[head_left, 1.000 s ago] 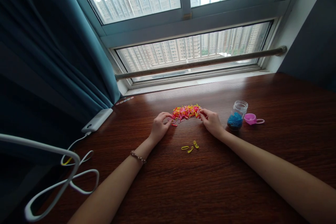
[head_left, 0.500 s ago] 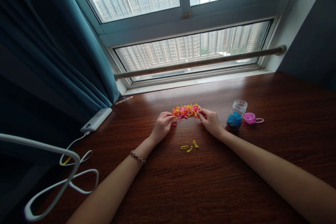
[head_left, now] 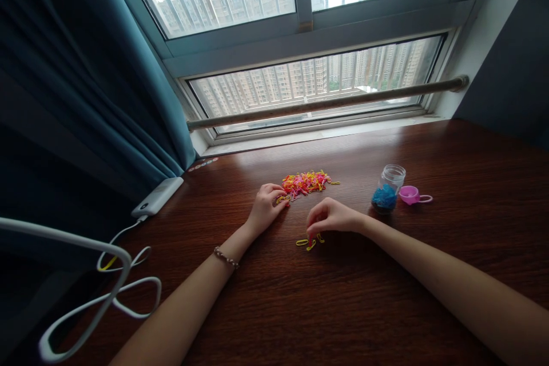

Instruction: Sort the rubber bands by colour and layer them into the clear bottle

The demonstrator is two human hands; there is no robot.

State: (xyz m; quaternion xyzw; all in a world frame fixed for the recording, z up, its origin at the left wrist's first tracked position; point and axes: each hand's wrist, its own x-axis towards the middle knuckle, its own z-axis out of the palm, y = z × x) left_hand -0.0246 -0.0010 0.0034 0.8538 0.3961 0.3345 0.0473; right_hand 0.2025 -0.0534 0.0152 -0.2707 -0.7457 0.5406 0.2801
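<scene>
Showing no readable lettering, number, brand or sign anywhere; carrying only an illegible dark mark (head_left: 144, 206) on the white device (head_left: 162, 192).

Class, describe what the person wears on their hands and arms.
The left hand is gloveless, with a thin, brownish, beaded-looking bracelet around its wrist. The right hand has no glove or bracelet. No sleeves show on either forearm.

The jar (head_left: 393, 176) looks like clear, glossy glass or plastic. Just right of it, the pink cup (head_left: 410, 195) seems smooth plastic. Left of it, the heaped bands (head_left: 305, 183) look rubbery. Under it, the tabletop (head_left: 274, 314) shows semi-gloss wood grain. Far left of it, the curtain (head_left: 111, 86) is matt cloth.
</scene>
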